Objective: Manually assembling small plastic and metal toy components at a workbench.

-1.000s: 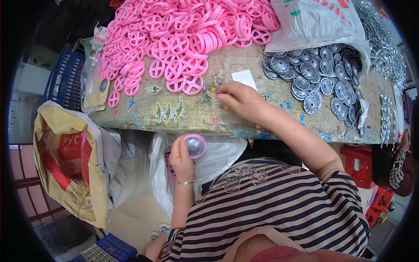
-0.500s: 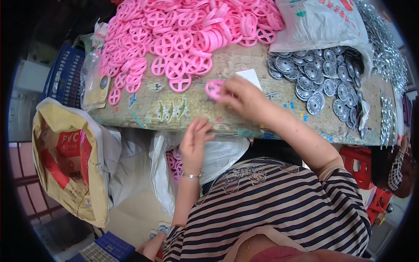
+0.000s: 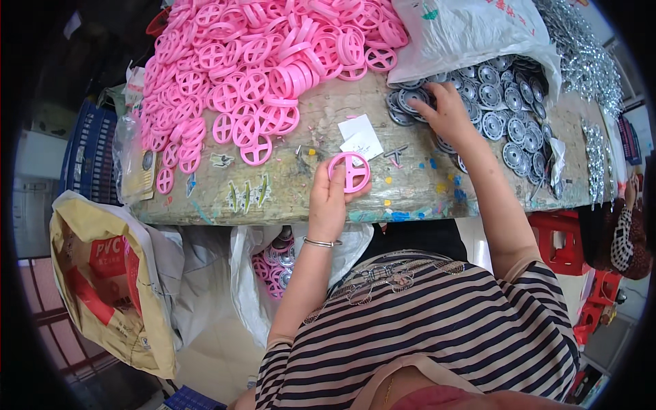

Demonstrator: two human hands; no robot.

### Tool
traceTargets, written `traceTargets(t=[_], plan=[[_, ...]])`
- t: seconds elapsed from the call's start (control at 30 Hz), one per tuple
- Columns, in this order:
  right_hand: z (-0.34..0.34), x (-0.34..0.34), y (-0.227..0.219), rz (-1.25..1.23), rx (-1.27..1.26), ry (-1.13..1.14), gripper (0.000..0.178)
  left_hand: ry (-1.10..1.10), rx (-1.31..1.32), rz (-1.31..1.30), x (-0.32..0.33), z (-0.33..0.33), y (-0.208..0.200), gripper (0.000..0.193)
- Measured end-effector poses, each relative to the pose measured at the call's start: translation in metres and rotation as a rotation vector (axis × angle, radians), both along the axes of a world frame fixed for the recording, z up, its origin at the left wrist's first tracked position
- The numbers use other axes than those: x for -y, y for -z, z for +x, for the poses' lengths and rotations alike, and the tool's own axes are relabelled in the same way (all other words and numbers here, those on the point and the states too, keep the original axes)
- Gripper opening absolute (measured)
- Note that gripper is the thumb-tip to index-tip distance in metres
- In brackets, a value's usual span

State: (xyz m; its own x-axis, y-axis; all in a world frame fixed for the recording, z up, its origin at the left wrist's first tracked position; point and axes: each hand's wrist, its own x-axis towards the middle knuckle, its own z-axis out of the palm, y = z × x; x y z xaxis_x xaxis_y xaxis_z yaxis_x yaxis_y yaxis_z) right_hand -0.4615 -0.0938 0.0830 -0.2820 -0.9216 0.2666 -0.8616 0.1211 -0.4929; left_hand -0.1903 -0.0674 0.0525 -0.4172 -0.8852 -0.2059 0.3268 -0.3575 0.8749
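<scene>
A pink four-spoked toy wheel (image 3: pixel 350 173) is held in my left hand (image 3: pixel 329 198), thumb on its face, above the table's near edge. To the right, my right hand (image 3: pixel 449 115) reaches into a pile of silver-grey hubcap discs (image 3: pixel 492 124). Its thumb and forefinger close on one grey disc (image 3: pixel 412 102) at the pile's left edge; part of that disc is covered by the fingers. A heap of pink wheels (image 3: pixel 255 148) spreads over the far left of the table.
A white plastic bag (image 3: pixel 471 34) lies over the discs. White paper squares (image 3: pixel 360 137) and a small grey piece (image 3: pixel 395 154) lie mid-table. Below the edge, an open white sack (image 3: pixel 247 301) holds pink wheels with silver centres. A tan sack (image 3: pixel 160 328) stands left; silver tinsel (image 3: pixel 584 55) hangs right.
The pink wheel has passed from my right hand to my left, which rose to the table edge. My right hand moved right and away to the disc pile. The view shifted slightly.
</scene>
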Motion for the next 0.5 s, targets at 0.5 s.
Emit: traceTargets(t=[0.5], plan=[[0.066, -0.016, -0.021, 0.208, 1.003, -0.25, 0.025, 0.102, -0.062, 0.014, 0.007, 0.011, 0.006, 0.052]])
